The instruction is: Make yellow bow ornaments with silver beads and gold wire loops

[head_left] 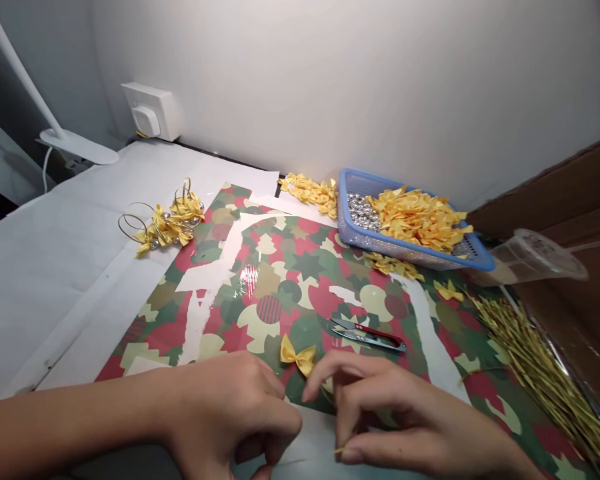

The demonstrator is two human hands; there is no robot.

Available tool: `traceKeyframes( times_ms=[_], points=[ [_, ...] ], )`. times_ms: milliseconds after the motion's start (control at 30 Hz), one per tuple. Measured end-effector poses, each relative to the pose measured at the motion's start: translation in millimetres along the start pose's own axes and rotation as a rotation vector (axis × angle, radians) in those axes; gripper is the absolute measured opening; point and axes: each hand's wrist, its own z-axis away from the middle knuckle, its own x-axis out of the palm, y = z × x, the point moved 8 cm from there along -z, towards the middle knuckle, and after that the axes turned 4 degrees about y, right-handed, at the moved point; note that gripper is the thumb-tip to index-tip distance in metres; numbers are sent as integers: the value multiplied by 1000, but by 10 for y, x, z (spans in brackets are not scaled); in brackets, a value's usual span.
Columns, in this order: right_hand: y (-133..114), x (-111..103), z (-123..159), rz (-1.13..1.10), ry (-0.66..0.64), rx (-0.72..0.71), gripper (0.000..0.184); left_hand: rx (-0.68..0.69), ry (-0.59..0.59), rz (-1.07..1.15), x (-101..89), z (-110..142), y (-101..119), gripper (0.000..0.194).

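Observation:
My right hand (390, 417) is closed, with thumb and a finger pinching the end of a thin gold wire (339, 451). More of the wire seems to curve up behind the fingers. My left hand (245, 413) is curled into a pinch at the lower middle; whatever lies between its fingertips is hidden. A faint thin line stretches between the two hands. Just beyond them, a yellow ribbon bow (297, 357) sits close to the right fingertips. Behind the right hand lies a pair of thread snips (370, 335) with red and silver arms.
A blue basket (410, 252) holds yellow bows and small silver bells. More bows (310, 192) lie beside it. Gold wire rings with bows (167, 223) stand at left. A bundle of gold wires (545, 373) and a clear plastic cup (535, 257) are at right. A lamp base (83, 147) stands far left.

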Motion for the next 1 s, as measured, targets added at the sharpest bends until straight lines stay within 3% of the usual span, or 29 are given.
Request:
traceKeyframes(
  times_ms=[200, 333, 500, 633, 733, 800, 867, 933, 1000],
  points=[
    [-34, -343, 320, 227, 15, 66, 18, -158, -5, 244, -23, 38, -83, 19],
    [16, -402, 524, 251, 31, 114, 14, -270, 68, 372, -177, 0, -122, 16],
    [55, -365, 638, 227, 30, 161, 11, -420, 243, 586, -412, -16, -365, 8],
    [56, -328, 665, 179, 21, 168, 9, -432, 429, 616, -624, -16, -521, 11],
    [33, -304, 624, -40, 49, 77, 6, -473, 543, 579, -726, 3, -562, 15],
    [13, -419, 563, -295, 218, -39, 6, -517, 594, 540, -746, 36, -566, 16],
    [81, -682, 553, -562, 573, -138, 11, -514, 606, 365, -762, 62, -514, 22],
    [226, -880, 592, -773, 907, -165, 14, -396, 525, 42, -743, 31, -364, 13],
    [324, -958, 577, -884, 1071, -149, 21, -169, 360, -329, -612, -32, -161, 5]
  ],
)
